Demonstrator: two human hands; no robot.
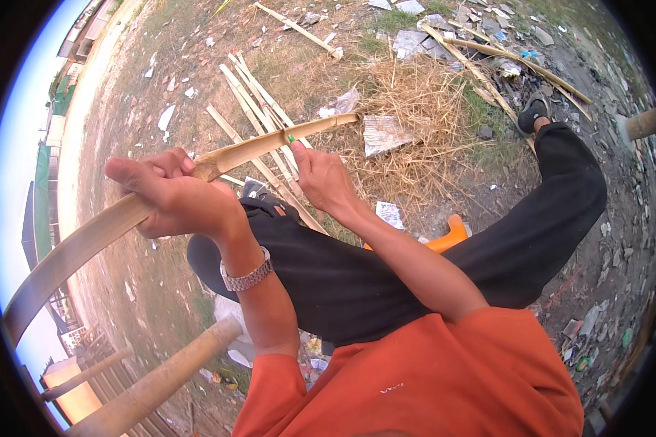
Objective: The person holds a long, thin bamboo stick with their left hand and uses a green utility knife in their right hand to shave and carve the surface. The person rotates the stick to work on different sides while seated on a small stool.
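A long split bamboo strip point(248, 151) slants across in front of me, running from the lower left up toward the straw. My left hand point(175, 186), with a metal watch on its wrist, is closed around the strip's middle. My right hand point(321, 175) is closed beside the strip, farther along it. At the right thumb, a small green thing point(291, 138) shows against the bamboo; the fingers hide the rest of it. Beyond the hands, several narrow bamboo strips point(259, 102) lie on the ground.
Dry straw point(423, 109) covers the ground ahead, with a flat grey slab piece point(386, 135) on it. Long bamboo pieces point(517, 54) lie at the far right. An orange object point(450, 234) sits between my legs. A thick bamboo pole point(160, 375) stands out at lower left.
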